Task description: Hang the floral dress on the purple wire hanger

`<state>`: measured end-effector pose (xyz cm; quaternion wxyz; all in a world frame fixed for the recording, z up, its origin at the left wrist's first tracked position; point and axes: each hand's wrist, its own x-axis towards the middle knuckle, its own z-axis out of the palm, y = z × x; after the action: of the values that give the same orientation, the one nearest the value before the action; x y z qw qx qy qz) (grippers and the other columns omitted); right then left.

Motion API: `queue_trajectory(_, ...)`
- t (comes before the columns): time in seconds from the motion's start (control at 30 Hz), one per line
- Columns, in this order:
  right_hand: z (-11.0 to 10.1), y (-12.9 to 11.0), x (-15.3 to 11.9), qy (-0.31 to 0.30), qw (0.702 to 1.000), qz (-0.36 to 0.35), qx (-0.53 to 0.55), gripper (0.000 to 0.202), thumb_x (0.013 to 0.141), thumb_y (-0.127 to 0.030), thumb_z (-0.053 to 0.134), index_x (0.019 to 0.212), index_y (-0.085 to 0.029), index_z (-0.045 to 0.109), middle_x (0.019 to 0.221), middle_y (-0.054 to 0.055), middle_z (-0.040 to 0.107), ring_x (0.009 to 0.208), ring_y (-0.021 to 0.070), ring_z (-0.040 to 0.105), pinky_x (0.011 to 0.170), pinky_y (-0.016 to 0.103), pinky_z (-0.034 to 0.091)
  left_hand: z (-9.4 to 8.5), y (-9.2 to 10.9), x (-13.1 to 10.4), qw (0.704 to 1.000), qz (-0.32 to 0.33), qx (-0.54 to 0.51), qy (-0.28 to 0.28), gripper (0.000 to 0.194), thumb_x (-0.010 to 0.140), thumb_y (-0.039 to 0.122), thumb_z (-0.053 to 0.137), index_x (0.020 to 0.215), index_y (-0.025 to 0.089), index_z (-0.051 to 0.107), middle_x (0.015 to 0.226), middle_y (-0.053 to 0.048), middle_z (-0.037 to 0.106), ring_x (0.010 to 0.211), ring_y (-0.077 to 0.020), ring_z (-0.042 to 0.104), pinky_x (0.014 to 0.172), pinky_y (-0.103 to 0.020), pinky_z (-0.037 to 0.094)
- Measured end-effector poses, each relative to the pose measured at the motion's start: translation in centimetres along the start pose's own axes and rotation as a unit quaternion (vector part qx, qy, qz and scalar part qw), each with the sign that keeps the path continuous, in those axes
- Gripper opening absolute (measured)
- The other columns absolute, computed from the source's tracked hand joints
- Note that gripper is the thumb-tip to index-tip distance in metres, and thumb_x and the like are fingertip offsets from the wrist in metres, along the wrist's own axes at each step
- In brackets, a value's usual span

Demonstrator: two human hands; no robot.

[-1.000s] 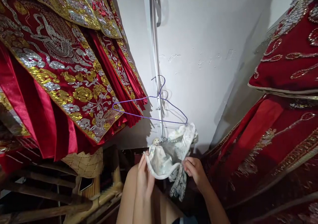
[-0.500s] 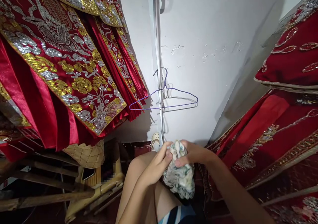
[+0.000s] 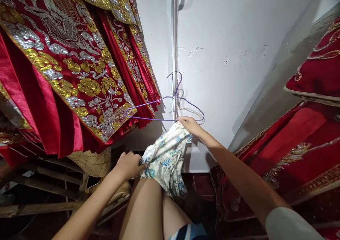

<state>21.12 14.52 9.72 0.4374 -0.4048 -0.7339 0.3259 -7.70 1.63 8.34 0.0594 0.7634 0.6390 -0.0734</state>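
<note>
We have both hands apart, each closed on the floral garment (image 3: 164, 158), which hangs between them in front of our knees. Our left hand (image 3: 129, 165) grips it at nine o'clock of the cloth. Our right hand (image 3: 190, 126) pinches its upper edge at one o'clock, across the lower bar of the purple hanger (image 3: 151, 119); we cannot tell whether those fingers also touch the wire. The hanger sits at twelve o'clock, by the metal pole (image 3: 174, 38).

As we judge it, the handling is partway along: the upper side is drawn out between our hands, while the lower part, toward six o'clock, is bunched and not spread flat. No part of the garment is visibly looped over the hanger, so we read it as off the wire.

At ten o'clock hangs an embroidered red costume (image 3: 87, 87); at eight stands a bamboo chair (image 3: 39, 210).
</note>
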Motion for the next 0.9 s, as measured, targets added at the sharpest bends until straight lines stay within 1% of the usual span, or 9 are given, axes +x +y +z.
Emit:
queue_trajectory(0.07,0.3,0.6,-0.7,-0.016,1.0,-0.002,0.002,0.038,0.09,-0.048,0.052,0.083,-0.016,0.07,0.092,0.009,0.071,0.094,0.0257,0.064,0.089,0.036,0.044,-0.4,-0.3,-0.8,0.998,-0.009,0.03,-0.046,0.036,0.085,0.045,0.053,0.086,0.017,0.074,0.096,-0.02,0.074,0.107,-0.0407,0.061,0.093,-0.052,0.039)
queue_trajectory(0.13,-0.2,0.8,-2.2,-0.017,1.0,-0.007,0.002,0.036,0.091,-0.049,0.053,0.08,-0.017,0.067,0.083,0.004,0.067,0.082,0.0205,0.061,0.078,0.031,0.043,-0.5,-0.7,-1.4,0.998,-0.014,0.042,-0.051,0.032,0.084,0.042,0.056,0.093,0.018,0.075,0.097,-0.019,0.074,0.11,-0.0407,0.06,0.091,-0.05,0.04)
queue_trajectory(0.3,-3.5,0.2,-5.5,0.044,0.998,0.027,-0.031,0.036,0.089,-0.048,0.058,0.069,-0.019,0.059,0.059,-0.004,0.044,0.055,0.0121,0.038,0.056,0.027,0.028,-2.7,-1.4,-1.5,0.989,-0.033,0.06,0.133,0.027,0.089,0.029,0.045,0.099,0.015,0.066,0.09,-0.018,0.068,0.103,-0.0367,0.056,0.083,-0.044,0.044)
queue_trajectory(0.47,-6.4,-1.4,-6.4,0.081,0.994,0.006,-0.077,0.035,0.086,-0.043,0.059,0.063,-0.018,0.06,0.065,0.0,0.054,0.068,0.0165,0.05,0.065,0.028,0.034,-7.4,-0.1,0.4,0.958,-0.002,-0.016,0.287,0.017,0.091,0.031,0.041,0.087,0.019,0.052,0.09,-0.016,0.062,0.102,-0.0357,0.049,0.084,-0.046,0.044)
queue_trajectory(0.53,-6.4,-2.2,-6.8,0.062,0.994,0.014,-0.088,0.035,0.087,-0.043,0.058,0.063,-0.018,0.059,0.064,-0.001,0.053,0.067,0.0161,0.049,0.065,0.028,0.034,-8.9,1.0,1.6,0.941,0.04,-0.087,0.324,0.012,0.089,0.028,0.042,0.087,0.02,0.049,0.095,-0.014,0.061,0.105,-0.0337,0.05,0.088,-0.045,0.044)
queue_trajectory(0.63,-5.5,-3.4,-7.9,0.042,0.994,0.022,-0.099,0.036,0.088,-0.046,0.057,0.065,-0.018,0.059,0.063,-0.001,0.051,0.065,0.0152,0.047,0.064,0.028,0.034,-10.0,3.2,3.6,0.908,0.15,-0.207,0.332,0.01,0.088,0.021,0.041,0.096,0.02,0.048,0.096,-0.008,0.062,0.091,-0.0243,0.056,0.083,-0.038,0.045)
queue_trajectory(0.73,-4.7,-4.6,-9.2,0.018,0.994,0.037,-0.098,0.026,0.082,-0.044,0.066,0.09,-0.019,0.068,0.067,-0.002,0.055,0.063,0.0151,0.049,0.063,0.028,0.037,-10.0,4.9,5.3,0.872,0.186,-0.253,0.375,0.027,0.082,0.011,0.043,0.108,0.019,0.048,0.101,-0.007,0.064,0.082,-0.0197,0.056,0.079,-0.034,0.044)
queue_trajectory(0.83,-5.6,-5.0,-10.3,0.021,0.994,0.057,-0.092,0.065,0.073,-0.033,0.075,0.136,-0.027,0.055,0.07,-0.004,0.057,0.059,0.0154,0.051,0.056,0.028,0.042,-9.5,5.0,6.3,0.864,0.162,-0.229,0.418,0.039,0.079,0.006,0.043,0.115,0.019,0.051,0.104,-0.009,0.065,0.091,-0.023,0.056,0.083,-0.036,0.044)
queue_trajectory(0.9,-7.1,-4.8,-10.4,0.08,0.992,0.053,-0.084,0.089,0.072,-0.027,0.074,0.152,-0.03,0.036,0.074,-0.003,0.061,0.058,0.0174,0.055,0.051,0.028,0.044,-9.4,4.6,6.6,0.87,0.158,-0.203,0.421,0.037,0.081,0.006,0.042,0.113,0.019,0.055,0.102,-0.009,0.067,0.093,-0.0246,0.056,0.084,-0.038,0.045)
